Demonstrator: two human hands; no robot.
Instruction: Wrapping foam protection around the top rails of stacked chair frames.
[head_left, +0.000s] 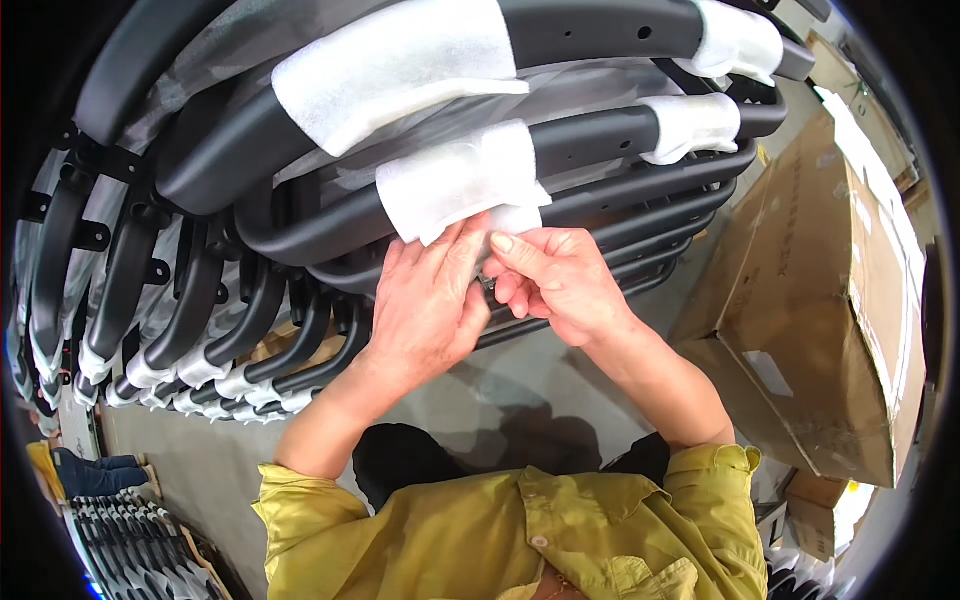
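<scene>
Black bent metal tubes (335, 228) are stacked in front of me, several deep. Around the nearer ones are white foam wraps (455, 180). My left hand (425, 300) lies against a lower tube with its fingers stretched out, the tips reaching under the edge of a wrap. Beside it, my right hand (560, 283) is closed in a pinch, thumb against the fingers, at a small white foam sheet (515, 218) on that lower tube. The two hands are close together. What lies beneath the left fingers is hidden.
A large brown cardboard box (790, 300) stands to the right, with a smaller box (815, 510) below it. More black tubes (135, 545) are stacked at the lower left, near another person's legs (100, 472). Grey floor (240, 455) shows below the stack.
</scene>
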